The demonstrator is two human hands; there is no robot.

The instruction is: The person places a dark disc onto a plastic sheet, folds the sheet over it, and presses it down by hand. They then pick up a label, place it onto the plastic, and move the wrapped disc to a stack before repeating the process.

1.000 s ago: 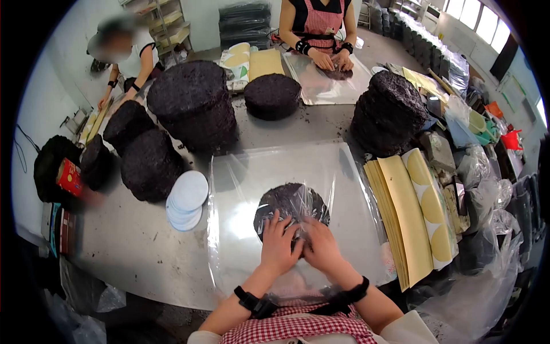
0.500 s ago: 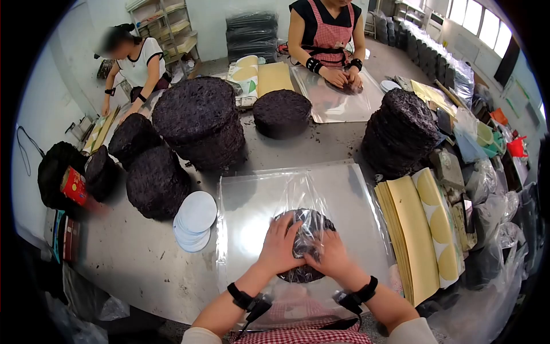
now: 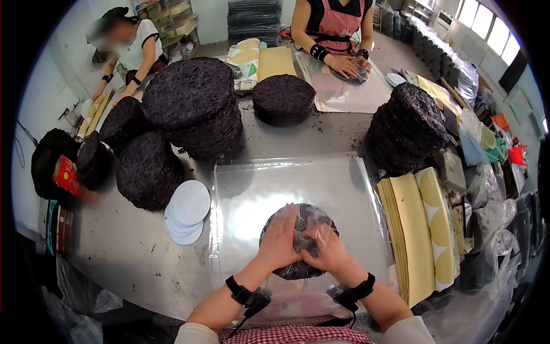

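The dark pressed disc [image 3: 314, 221] lies on the clear film [image 3: 258, 189] near the counter's [image 3: 132, 246] front edge, with film gathered over its top. The left hand [image 3: 279, 238] lies flat on it, grip wide, pinning the folds. The right hand [image 3: 326, 252], grip narrow, pinches bunched film. The wrapping looks about half done, since the 6 o'clock rim seems bare. White round cards [image 3: 186, 209] lie at 9 o'clock, yellow sheets [image 3: 409, 229] at 3 and tall disc stacks [image 3: 192, 103] at 11.
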